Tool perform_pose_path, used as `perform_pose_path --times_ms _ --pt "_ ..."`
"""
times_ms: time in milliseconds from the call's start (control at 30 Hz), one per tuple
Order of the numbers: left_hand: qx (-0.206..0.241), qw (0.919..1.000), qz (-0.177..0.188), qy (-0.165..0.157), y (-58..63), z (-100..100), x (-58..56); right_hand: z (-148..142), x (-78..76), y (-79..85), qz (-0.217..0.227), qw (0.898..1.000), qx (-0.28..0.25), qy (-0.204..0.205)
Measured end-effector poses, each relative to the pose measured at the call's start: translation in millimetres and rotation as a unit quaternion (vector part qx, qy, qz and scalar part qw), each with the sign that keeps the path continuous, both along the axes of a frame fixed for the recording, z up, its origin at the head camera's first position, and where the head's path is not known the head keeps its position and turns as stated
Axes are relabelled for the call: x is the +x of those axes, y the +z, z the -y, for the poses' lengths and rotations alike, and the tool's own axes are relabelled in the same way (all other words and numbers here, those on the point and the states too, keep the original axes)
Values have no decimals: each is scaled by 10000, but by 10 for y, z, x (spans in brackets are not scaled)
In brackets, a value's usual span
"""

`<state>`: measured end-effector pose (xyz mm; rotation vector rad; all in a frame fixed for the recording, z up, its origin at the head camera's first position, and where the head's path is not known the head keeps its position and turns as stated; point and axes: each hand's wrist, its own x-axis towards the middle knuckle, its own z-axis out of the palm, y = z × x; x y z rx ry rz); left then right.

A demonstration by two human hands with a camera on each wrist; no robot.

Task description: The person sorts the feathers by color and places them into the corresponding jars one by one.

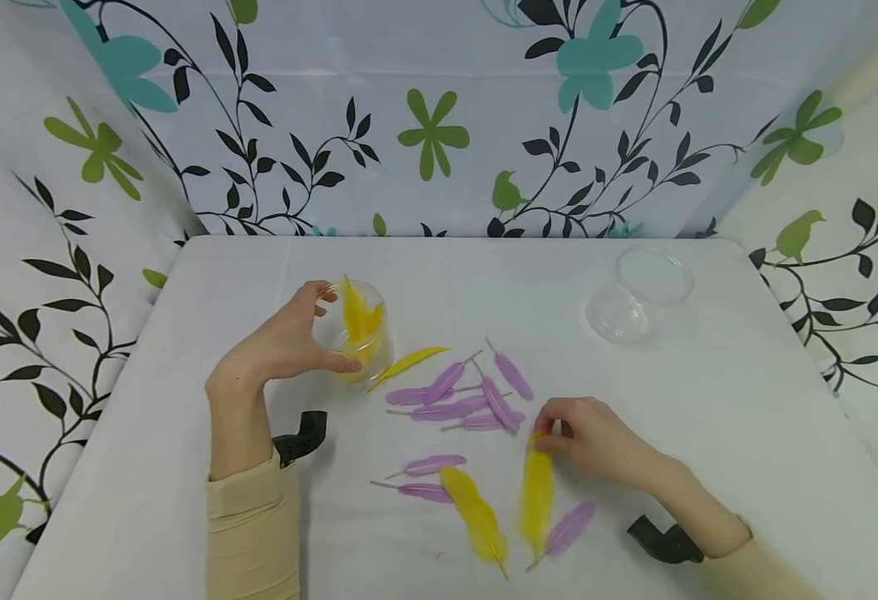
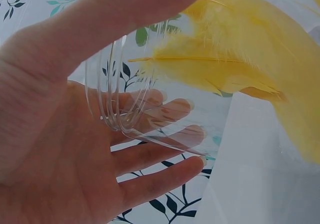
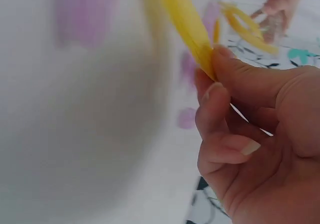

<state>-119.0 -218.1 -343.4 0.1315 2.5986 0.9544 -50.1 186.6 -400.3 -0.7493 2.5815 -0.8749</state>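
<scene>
Apparently we are sorting feathers by colour: our left hand (image 1: 281,340), thumb and fingers spread wide, grips a cup (image 1: 383,352) with yellow feathers inside. Our right hand (image 1: 600,437) pinches a yellow feather (image 1: 536,500) by its end, and the next move likely calls for carrying it leftward to that cup. We count two cups, the spare cup (image 1: 619,317) beyond our right hand; nine purple feathers (image 1: 512,375), mostly between our hands; three yellow ones outside, those inside too overlapped to count.

A clear round plastic cup (image 1: 636,298) stood toward the white table (image 1: 499,287)'s far right corner; a second clear plastic cup (image 1: 381,343), holding yellow feathers (image 1: 356,317), stood left of it. Slender purple feathers (image 1: 450,408) lay between them, farther from the far edge.
</scene>
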Motion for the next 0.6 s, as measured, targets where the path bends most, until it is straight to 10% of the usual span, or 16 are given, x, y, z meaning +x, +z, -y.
perform_pose_path --times_ms 333,600 --pt "22 10000 2 3 32 6 3 238 -301 694 -879 9952 -423 26" --pt "48 10000 19 -15 33 2 1 775 -728 1135 -2054 9697 -1190 -576"
